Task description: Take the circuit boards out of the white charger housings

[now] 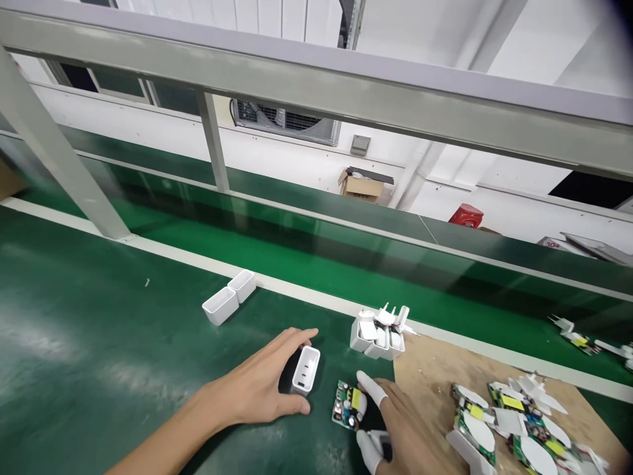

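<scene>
My left hand reaches round a white charger housing, thumb at its near end and a curled finger at its far end; the index finger sticks out past it. The housing stands with its opening up, and slots show inside. My right hand wears white finger cots on thumb and index finger. Between these fingertips is a small circuit board with a yellow-wrapped component. A white and grey piece under the right palm is partly hidden. The board is apart from the housing, to its right.
Two white housings stand at the left. Several filled housings stand near the bench's back edge. Several circuit boards with white plugs lie on brown cardboard at right. More lie on the green strip beyond. A metal frame crosses above.
</scene>
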`<state>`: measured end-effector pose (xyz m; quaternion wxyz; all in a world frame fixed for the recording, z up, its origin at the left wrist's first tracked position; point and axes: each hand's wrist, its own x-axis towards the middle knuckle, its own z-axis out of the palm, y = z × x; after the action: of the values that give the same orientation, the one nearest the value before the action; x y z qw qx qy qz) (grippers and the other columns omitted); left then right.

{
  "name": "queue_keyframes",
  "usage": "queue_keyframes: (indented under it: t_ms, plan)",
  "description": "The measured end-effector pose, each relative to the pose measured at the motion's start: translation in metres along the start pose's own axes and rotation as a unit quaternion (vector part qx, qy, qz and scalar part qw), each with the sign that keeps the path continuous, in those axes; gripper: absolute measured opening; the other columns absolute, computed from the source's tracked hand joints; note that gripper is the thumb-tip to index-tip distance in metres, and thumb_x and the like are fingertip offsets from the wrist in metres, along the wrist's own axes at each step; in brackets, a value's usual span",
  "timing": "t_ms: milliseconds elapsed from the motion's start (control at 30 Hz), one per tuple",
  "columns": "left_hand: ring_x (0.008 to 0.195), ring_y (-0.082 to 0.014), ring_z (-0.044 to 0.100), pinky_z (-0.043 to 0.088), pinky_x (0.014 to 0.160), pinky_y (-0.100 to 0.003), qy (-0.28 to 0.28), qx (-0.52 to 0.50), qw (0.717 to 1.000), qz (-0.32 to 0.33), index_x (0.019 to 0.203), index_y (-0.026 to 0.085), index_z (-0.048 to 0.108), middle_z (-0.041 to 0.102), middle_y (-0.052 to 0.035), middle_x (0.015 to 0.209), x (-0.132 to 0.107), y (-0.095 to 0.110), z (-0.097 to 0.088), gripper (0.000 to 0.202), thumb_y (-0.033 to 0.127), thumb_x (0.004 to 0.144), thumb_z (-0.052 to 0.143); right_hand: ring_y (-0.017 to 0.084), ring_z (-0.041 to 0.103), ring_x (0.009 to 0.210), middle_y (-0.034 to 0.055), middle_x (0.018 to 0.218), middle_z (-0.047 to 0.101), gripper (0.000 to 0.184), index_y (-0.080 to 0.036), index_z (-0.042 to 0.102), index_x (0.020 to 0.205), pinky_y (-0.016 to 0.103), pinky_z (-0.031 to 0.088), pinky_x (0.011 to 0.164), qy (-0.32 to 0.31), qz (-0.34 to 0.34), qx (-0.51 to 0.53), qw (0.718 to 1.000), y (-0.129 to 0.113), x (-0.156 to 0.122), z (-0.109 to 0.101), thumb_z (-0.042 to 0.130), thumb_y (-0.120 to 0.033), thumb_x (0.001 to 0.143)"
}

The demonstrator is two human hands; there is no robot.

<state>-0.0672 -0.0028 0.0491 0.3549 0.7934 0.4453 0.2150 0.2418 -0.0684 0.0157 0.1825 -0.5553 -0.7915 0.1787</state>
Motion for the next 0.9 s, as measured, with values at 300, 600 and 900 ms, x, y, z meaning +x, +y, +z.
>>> queue_keyframes:
  t_ms: [300, 600, 900]
  plan:
    - [0.138, -0.0383, 0.061, 0.054, 0.112, -0.053, 0.02, 0.031, 0.999, -0.026, 0.151, 0.035, 0.052, 0.061, -0.0101, 0.153, 0.003, -0.009, 0.009, 0.077, 0.028, 0.082, 0.085, 0.031, 0.068, 0.118, 0.0114, 0.134, 0.066, 0.059, -0.027, 0.057, 0.145, 0.044, 0.062, 0.096, 0.113, -0.038, 0.096, 0.988, -0.013, 0.005, 0.007, 0.056, -0.016, 0.088]
    - [0.138, -0.0263, 0.059, 0.053, 0.116, -0.043, 0.072, 0.021, 0.989, 0.128, 0.164, 0.04, 0.026, 0.062, -0.0066, 0.149, 0.004, 0.009, 0.029, 0.086, 0.011, 0.094, 0.067, 0.031, 0.066, 0.12, 0.0123, 0.134, 0.063, 0.062, -0.033, 0.038, 0.154, 0.044, 0.062, 0.091, 0.251, -0.112, 0.085, 0.958, -0.042, 0.011, 0.009, 0.05, -0.013, 0.097]
    - [0.142, -0.0251, 0.053, 0.054, 0.115, -0.043, 0.051, 0.021, 0.99, 0.131, 0.166, 0.039, 0.021, 0.057, -0.0078, 0.151, 0.005, 0.006, 0.033, 0.089, 0.002, 0.094, 0.059, 0.035, 0.065, 0.126, 0.0191, 0.133, 0.067, 0.059, -0.015, 0.041, 0.154, 0.049, 0.063, 0.096, 0.264, -0.131, -0.019, 0.955, -0.039, 0.009, 0.016, 0.053, -0.01, 0.097]
